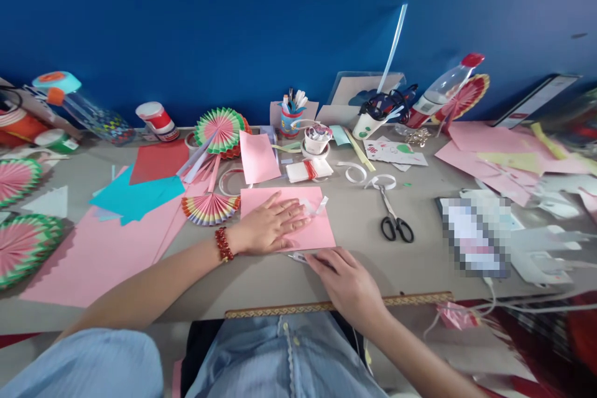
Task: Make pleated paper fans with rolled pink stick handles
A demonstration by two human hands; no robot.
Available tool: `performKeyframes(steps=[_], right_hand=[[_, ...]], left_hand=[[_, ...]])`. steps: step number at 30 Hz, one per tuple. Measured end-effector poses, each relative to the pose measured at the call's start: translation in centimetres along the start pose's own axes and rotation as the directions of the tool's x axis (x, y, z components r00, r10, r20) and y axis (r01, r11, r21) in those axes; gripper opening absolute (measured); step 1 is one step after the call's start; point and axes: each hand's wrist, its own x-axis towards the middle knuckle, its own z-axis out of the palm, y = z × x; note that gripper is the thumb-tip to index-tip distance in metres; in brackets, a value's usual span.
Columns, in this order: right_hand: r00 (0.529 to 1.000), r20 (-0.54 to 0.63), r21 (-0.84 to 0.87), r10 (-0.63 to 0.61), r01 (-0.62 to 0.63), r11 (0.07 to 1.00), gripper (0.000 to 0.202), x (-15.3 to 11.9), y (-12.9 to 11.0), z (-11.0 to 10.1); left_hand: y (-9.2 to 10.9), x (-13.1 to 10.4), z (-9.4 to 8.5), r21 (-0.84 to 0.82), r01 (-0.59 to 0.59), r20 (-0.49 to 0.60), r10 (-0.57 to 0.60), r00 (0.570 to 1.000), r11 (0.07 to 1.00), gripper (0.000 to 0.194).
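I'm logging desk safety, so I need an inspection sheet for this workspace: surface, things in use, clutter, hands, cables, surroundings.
Surface: grey table, a patterned strip along part of its near edge.
Things in use: pink sheet; what looks like a craft knife.
Clutter: scissors, turquoise paper, folded paper fan, red-capped bottle, among more.
Hands: left hand flat on the pink sheet; right hand gripping the craft knife.
Cables: white cables at near right.
Surroundings: blue wall behind the table.
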Motion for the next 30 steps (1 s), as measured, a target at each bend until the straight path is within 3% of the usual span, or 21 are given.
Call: performKeyframes(steps=[30], right_hand=[[0.999, -0.017, -0.021, -0.051, 0.051, 0.998, 0.033, 3.1, -4.2, 2.5]], left_hand=[[-0.1, -0.1, 0.2, 0.025, 0.005, -0.020, -0.004, 1.000, 1.000, 0.062]])
